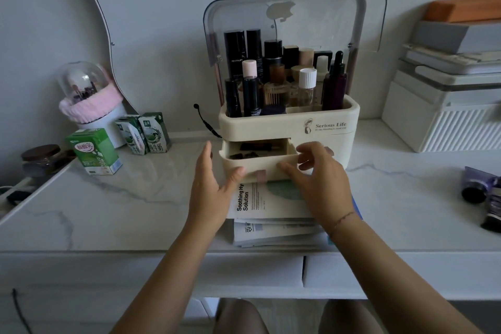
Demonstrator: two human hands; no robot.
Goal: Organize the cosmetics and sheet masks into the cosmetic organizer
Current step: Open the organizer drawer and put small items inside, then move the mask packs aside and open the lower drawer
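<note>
Cream plastic takes the spotlight: the cosmetic organizer (271, 125) stands on the marble-look tabletop (135, 198), its clear lid (325, 16) raised over a packed row of bottles (273, 76). Directly beyond the fingertips, the left-hand drawer (244, 165) is drawn partway out, a few dark items already lying in it.

A person's left hand (211, 187) is flat and open, fingers (207, 152) straight alongside the drawer's left end, thumb resting against its face. The right hand (322, 179) hovers at the drawer's right front corner, fingers (306, 149) loosely bent and spread, thumb laid along the front. Neither hand has closed on anything.

Under both palms and wrists lies the stack of sheet masks (271, 203), fanned unevenly and reaching back to the tabletop's near edge. Two dark tubes (477, 192) wait well off to the right of the right hand, still unsorted.

Trouble looks likeliest from that stack: a wrist dragging back could slide the lower packets off the edge. The drawer also appears narrower than the masks, so forcing them in flat may crease them or jam it. A hard tug might pull the drawer clear out or jolt the tall bottles above.
</note>
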